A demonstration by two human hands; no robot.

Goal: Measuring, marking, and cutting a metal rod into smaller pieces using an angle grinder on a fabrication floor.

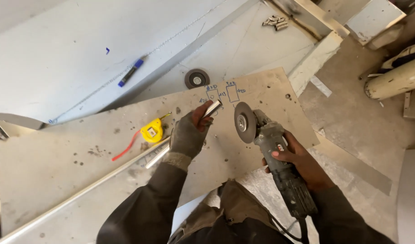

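Person crouched over a board (103,149) laid on the floor, looking straight down at both hands.

Left hand (188,133), in a worn grey glove, is closed round a short metal bar (212,109). Bar's shiny end pokes out past the fingertips, angled up and to the right, just over blue pen sketches (223,94) drawn on the board. The rest of it seems to run back under the palm and out by the wrist, low on the board, but can't be sure it's one piece.

Right hand (298,158), bare, is clamped on the body of a grinder (275,158), fingers wrapped over the top. Its disc (244,122) stands nearly on edge, facing the bar end, v. near it but w/ a gap, not touching. Cord runs off the back toward the person's lap.

On the board, left of the glove: yellow tape measure (152,131) w/ a red strap trailing down-left. A long thin metal strip (80,192) runs diagonally across the board, passing under the left forearm.

Beyond the board: spare disc (197,78) lying flat on a grey panel, blue marker (131,71) further up-left on a sloping white sheet (58,49). Small pile of metal bits (275,21) at top. Cream cylinder (395,80) lying far right.
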